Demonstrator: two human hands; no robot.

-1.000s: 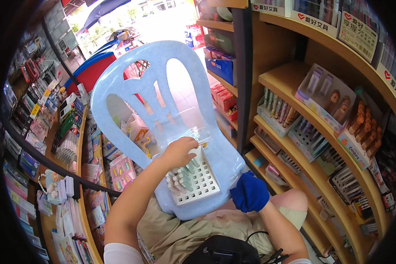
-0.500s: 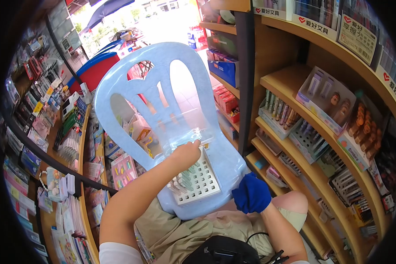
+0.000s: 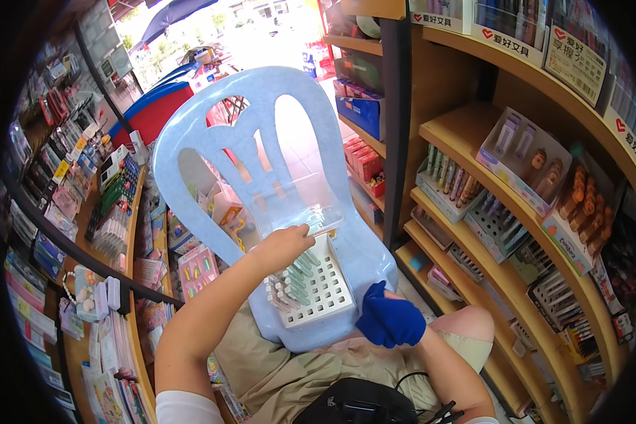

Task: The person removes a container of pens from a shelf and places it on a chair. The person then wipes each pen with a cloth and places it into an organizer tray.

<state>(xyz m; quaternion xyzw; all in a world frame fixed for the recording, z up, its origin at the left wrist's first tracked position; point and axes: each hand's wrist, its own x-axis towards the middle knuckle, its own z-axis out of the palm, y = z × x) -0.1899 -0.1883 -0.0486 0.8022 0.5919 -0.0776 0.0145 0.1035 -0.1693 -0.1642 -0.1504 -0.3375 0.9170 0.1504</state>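
Observation:
On the seat of a light-blue plastic chair (image 3: 374, 265) stands a white pen holder (image 3: 336, 300) with rows of square holes. Pens with pale green and white ends (image 3: 293, 283) fill its left part. Over the holder's far end is my left hand (image 3: 286, 247), its fingers curled together; whatever they may hold is hidden. Just beyond those fingers a clear plastic box (image 3: 304, 201) rests against the chair's back. My right hand, mostly covered, grips a bunched blue cloth (image 3: 391, 319) at the seat's front right corner.
Curved wooden shelves (image 3: 466, 131) with pen displays rise close on my right. Racks of packaged stationery (image 3: 113, 233) line the left side. Beyond the chair lies a bright doorway with a dark blue umbrella (image 3: 169, 21).
My left hand has drawn back slightly left from the clear box, showing more of it. My right hand and the blue cloth have shifted left, nearer the pen holder.

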